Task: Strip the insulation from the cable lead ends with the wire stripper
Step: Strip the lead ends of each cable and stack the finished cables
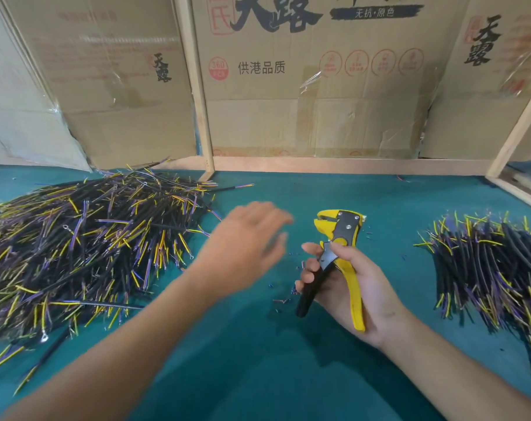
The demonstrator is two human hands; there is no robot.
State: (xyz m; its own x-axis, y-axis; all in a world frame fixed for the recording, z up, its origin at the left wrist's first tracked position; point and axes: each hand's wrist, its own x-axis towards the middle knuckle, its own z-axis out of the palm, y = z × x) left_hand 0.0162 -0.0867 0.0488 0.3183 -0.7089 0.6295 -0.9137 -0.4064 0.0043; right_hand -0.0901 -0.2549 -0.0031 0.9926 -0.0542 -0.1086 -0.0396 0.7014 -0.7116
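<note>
Head view: right hand (pixel 353 287) grips the yellow-black wire stripper (pixel 338 256), head upright. Left hand (pixel 246 241), blurred, spreads empty beside the black cable pile (pixel 85 247) on the bench (pixel 258 360).

Right hand (pixel 346 287) gripping wire stripper (pixel 340 256) — left hand (pixel 246 238) empty

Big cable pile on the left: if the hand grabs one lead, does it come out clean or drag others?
Likely drags neighbours: the leads in the left pile lie crossed and tangled. Each looks thin, light, and probably springy rather than limp, since many ends stick out straight. The left hand is open above the mat, empty.
</note>
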